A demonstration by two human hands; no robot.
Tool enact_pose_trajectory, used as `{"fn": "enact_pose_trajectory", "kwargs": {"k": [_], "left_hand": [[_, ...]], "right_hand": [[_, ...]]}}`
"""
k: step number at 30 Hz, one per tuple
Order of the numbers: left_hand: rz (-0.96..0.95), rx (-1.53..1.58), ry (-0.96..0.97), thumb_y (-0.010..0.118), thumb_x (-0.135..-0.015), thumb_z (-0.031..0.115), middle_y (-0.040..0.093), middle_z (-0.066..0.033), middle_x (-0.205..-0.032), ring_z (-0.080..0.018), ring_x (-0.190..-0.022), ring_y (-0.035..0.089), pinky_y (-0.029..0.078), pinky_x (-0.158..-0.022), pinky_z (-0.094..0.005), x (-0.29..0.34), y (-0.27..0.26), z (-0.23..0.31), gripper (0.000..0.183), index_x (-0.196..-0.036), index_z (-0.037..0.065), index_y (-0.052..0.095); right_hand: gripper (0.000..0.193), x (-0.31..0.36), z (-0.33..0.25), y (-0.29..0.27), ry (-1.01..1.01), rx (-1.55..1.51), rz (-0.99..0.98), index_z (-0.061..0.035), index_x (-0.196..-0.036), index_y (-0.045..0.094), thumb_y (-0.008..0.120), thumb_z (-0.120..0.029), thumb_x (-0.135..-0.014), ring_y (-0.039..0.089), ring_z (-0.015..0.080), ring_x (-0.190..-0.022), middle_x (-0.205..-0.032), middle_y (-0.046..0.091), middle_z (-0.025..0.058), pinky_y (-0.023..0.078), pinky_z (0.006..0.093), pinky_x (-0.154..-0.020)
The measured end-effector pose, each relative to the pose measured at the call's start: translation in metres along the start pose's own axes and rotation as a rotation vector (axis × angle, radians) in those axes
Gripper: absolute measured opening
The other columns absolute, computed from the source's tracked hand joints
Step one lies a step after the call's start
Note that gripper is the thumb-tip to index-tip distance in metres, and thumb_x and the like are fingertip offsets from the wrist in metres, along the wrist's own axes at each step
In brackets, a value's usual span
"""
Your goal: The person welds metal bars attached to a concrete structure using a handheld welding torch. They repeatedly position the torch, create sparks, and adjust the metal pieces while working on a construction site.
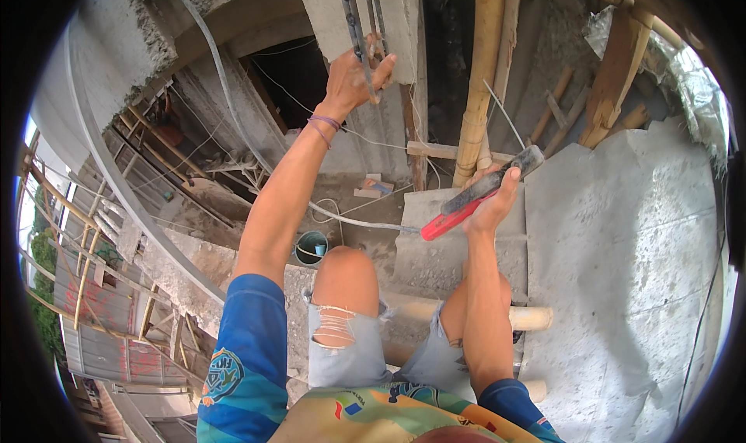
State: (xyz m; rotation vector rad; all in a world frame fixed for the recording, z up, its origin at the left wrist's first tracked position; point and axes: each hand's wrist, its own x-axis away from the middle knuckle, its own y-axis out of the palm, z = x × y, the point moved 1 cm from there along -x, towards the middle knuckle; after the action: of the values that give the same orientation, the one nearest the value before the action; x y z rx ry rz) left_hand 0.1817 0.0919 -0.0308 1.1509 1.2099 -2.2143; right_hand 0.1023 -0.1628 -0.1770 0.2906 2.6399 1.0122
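Observation:
Up ahead, my left hand (356, 81) is closed around a dark bent steel bar (357, 35) that sticks out in front of a concrete column (322, 8). Fingers and bar overlap, so part of the grip is hidden. Lower and to the right, my right hand (496, 204) grips a long, blocky hand tool (474, 197), red along one side and dark grey along the other. It is tilted, its red end pointing down to the left. The exact kind of tool is not clear.
Bamboo poles (475, 78) stand right of the column. A grey metal sheet (614, 287) covers the right side. Below lie a dark bucket (312, 246) and a hose (365, 224). A pale curved pipe (116, 175) crosses the left, near bamboo scaffolding (81, 276).

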Motion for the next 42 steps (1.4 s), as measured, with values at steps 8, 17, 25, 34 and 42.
{"fn": "enact_pose_trajectory", "kwargs": {"k": [8,17,25,34,42], "left_hand": [[0.037,0.099,-0.231,0.076,-0.087,0.025,0.07,-0.0075,-0.079,-0.012,-0.073,0.067,0.052,-0.067,-0.0263,0.02,-0.021,-0.012,0.04,-0.112,-0.003,0.061],[-0.055,0.275,-0.222,0.055,-0.088,0.021,0.068,-0.0164,-0.107,-0.0244,-0.098,0.066,0.051,-0.088,-0.0342,0.024,-0.02,-0.013,0.046,-0.128,-0.002,0.055],[-0.084,0.65,-0.148,0.055,-0.079,0.024,0.05,-0.0218,-0.139,-0.0328,-0.125,0.054,0.044,-0.102,-0.045,0.041,-0.027,0.017,0.074,-0.146,-0.003,0.039],[-0.303,0.53,-0.399,0.081,-0.076,0.032,0.053,-0.023,-0.133,-0.0319,-0.124,0.054,0.05,-0.1,-0.0426,0.042,-0.011,0.025,0.09,-0.145,-0.005,0.036],[-0.3,0.701,-0.415,0.078,-0.076,0.015,0.054,-0.0195,-0.128,-0.0278,-0.122,0.053,0.043,-0.103,-0.0411,0.042,0.004,0.017,0.09,-0.147,-0.007,0.027]], "right_hand": [[0.064,0.001,0.002,0.0,0.003,0.013,0.013,-0.0024,-0.084,0.055,0.054,-0.066,-0.092,0.052,0.0146,-0.063,-0.071,0.055,0.0055,0.042,0.029,-0.058],[0.067,-0.001,0.005,0.001,-0.006,0.047,0.003,-0.0016,-0.077,0.056,0.053,-0.067,-0.092,0.051,0.0132,-0.061,-0.069,0.055,0.0045,0.041,0.0287,-0.056],[0.067,-0.002,0.001,-0.002,0.004,0.025,-0.013,-0.0018,-0.076,0.057,0.053,-0.067,-0.092,0.051,0.0129,-0.063,-0.069,0.054,0.0039,0.04,0.0284,-0.058],[0.066,-0.004,0.0,-0.004,0.004,0.008,0.023,-0.0017,-0.077,0.056,0.052,-0.066,-0.093,0.051,0.0138,-0.063,-0.07,0.054,0.0048,0.041,0.029,-0.059],[0.061,-0.005,-0.002,-0.011,-0.002,-0.01,0.003,-0.0057,-0.083,0.053,0.055,-0.066,-0.09,0.052,0.0158,-0.057,-0.068,0.053,0.0048,0.043,0.0301,-0.053]]}}
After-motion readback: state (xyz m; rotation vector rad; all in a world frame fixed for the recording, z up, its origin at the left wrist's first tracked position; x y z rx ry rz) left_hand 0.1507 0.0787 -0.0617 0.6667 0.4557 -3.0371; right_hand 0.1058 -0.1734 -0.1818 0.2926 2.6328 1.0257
